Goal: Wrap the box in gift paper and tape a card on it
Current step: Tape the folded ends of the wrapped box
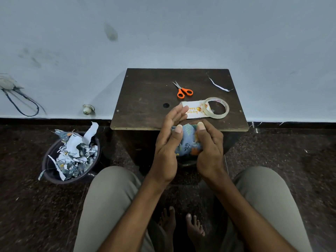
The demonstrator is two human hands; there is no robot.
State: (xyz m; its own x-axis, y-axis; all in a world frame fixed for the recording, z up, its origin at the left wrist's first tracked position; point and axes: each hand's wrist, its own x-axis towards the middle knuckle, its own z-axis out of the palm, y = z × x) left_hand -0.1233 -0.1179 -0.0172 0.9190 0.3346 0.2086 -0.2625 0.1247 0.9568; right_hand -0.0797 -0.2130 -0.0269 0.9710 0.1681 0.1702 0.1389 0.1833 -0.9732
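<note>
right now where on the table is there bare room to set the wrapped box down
The left half of the table is bare, from its left edge to the scissors. It is crowded on the right: scissors, card under the tape roll, and a paper strip in the far right corner.

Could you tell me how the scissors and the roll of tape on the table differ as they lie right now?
The scissors have bright orange handles; the tape roll is a pale, see-through ring. The scissors lie alone on bare wood, while the tape roll rests partly on the birthday card. The scissors sit farther back on the table than the tape roll. Neither is touched by a hand.
</note>
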